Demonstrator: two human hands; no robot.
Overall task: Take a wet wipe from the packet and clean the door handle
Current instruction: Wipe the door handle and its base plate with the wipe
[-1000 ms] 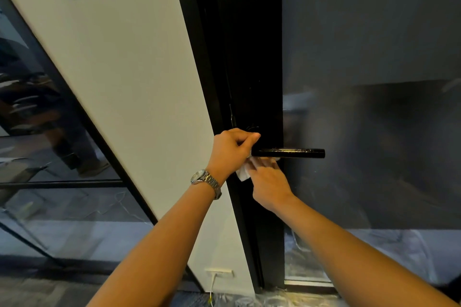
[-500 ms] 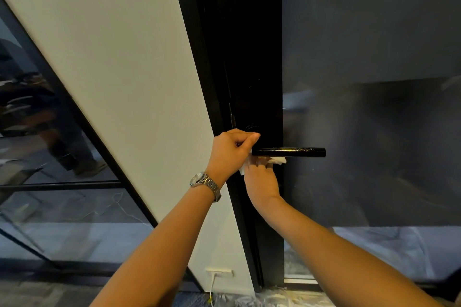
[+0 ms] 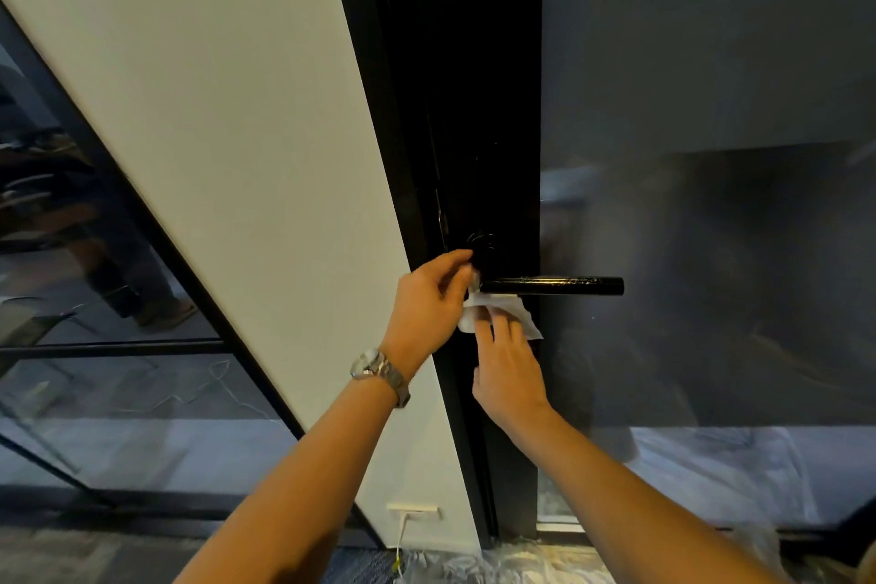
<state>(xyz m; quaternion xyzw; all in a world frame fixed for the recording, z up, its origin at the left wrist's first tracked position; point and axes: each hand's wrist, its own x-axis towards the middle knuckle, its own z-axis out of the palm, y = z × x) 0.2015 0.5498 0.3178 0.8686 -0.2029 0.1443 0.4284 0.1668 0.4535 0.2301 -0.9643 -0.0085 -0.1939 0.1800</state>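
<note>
A black lever door handle (image 3: 552,286) juts right from the dark door frame (image 3: 474,109). Just below its inner end hangs a white wet wipe (image 3: 519,308). My left hand (image 3: 429,304), with a metal watch on the wrist, is at the handle's base, fingers curled and pinching the wipe's upper left edge. My right hand (image 3: 509,375) reaches up from below, its fingertips on the wipe's lower part; its thumb is hidden. The wipe packet is not in view.
A white wall panel (image 3: 237,157) stands left of the door, with glass partitions (image 3: 95,299) beyond it. Dark glass (image 3: 711,157) fills the door to the right. Plastic sheeting (image 3: 521,560) covers the floor at the door's foot, beside a wall socket (image 3: 412,509) with a cable.
My right hand has dropped lower and the wipe has spread out below the handle. My left hand has loosened from the handle's base and its fingers now hold the wipe's edge.
</note>
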